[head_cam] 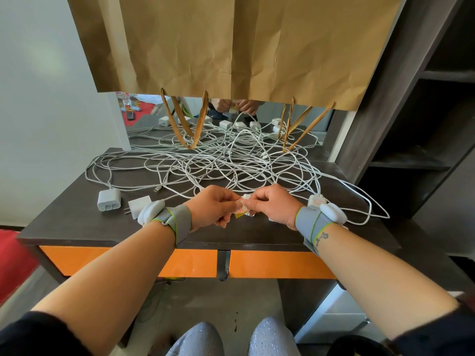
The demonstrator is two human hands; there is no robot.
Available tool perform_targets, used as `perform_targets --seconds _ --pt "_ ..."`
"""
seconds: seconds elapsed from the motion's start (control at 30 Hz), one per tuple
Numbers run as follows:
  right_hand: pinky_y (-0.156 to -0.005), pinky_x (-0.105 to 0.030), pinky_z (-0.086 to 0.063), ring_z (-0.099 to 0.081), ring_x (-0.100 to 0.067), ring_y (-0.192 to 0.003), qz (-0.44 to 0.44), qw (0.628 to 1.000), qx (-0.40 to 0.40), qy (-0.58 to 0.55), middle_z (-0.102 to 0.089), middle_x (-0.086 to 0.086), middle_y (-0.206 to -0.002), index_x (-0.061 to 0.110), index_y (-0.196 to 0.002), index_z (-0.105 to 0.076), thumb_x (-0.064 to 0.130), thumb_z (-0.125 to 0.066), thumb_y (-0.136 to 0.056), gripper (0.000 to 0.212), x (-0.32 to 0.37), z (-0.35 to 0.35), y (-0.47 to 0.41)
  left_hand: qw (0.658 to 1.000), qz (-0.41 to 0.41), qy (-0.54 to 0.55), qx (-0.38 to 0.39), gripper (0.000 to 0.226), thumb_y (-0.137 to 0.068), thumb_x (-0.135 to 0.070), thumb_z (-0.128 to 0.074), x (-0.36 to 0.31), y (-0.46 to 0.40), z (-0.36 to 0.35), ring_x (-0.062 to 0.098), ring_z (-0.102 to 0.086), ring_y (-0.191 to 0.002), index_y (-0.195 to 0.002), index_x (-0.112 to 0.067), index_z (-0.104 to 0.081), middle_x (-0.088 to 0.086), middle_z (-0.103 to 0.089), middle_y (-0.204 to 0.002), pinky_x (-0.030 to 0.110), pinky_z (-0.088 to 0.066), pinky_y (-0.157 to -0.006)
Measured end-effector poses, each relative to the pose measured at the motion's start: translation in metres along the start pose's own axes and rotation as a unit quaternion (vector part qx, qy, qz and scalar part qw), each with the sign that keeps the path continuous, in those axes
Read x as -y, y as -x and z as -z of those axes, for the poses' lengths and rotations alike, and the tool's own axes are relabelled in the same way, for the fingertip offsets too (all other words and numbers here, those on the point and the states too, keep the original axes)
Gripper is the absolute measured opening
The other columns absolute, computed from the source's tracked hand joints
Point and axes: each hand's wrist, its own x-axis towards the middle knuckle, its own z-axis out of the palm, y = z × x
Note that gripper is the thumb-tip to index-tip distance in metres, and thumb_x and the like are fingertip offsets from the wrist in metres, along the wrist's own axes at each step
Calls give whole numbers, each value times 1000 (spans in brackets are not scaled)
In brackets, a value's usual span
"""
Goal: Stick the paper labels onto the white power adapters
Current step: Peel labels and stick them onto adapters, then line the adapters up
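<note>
Labels [241, 204] pinched between left hand [211, 204] and right hand [273, 205].

bright, even daylight | soft shadows | wide-angle edge bending | sharp focus

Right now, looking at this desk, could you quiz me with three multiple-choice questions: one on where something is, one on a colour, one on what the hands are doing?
1. Where do the two unlabelled adapters lie?
A. left of the left hand
B. inside a drawer
C. on the shelf

2. What colour are the drawer fronts?
A. blue
B. orange
C. white

3. What are the hands doing?
A. resting flat on the desk
B. pulling a drawer
C. pinching a label sheet together

Answers:
1 A, they sit on the desk top beside the left hand.
2 B, both fronts under the desktop are orange.
3 C, left hand and right hand fingers meet on the red-outlined label sheet.
</note>
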Motion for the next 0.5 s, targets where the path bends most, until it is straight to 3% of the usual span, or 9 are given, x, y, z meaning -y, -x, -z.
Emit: perform_targets --seconds 0.1,0.23,0.37,0.5 --pt "-86 -42 -50 -58 -22 -76 -1 1000 1 -20 -66 -10 -74 1 -81 -69 19 -62 -86 21 0 0 0 1000 -4 2 2 12 -93 -16 -54 0 0 0 7 -49 -39 -92 -13 -65 -6 -52 -41 18 -42 -45" --pt "-91 -47 -49 -59 -23 -79 -3 999 -2 -34 -65 -10 -74 -3 -84 -68 14 -60 -87 20 0 0 0 1000 -5 11 3 12 -93 -15 -54 0 1 0 7 -48 -38 -89 -15 -65 -6 -52 -41 17 -42 -44" --pt "-90 -45 -49 -59 -24 -79 -9 999 -4 -45 -66 -11 -75 0 -82 -69 14 -59 -87 18 -3 0 -1 1000 -4 22 10 12 -93 -14 -53 1 1 0 7 -48 -38 -91 -13 -65 -4 -52 -42 18 -42 -45" --pt "-79 -33 -50 -59 -17 -74 -21 998 -12 -60 -67 -3 -70 8 -79 -69 14 -58 -88 16 -9 1 -4 999 -4 32 10 13 -93 -13 -53 3 1 2 7 -47 -38 -97 -7 -64 -4 -51 -41 19 -41 -45"
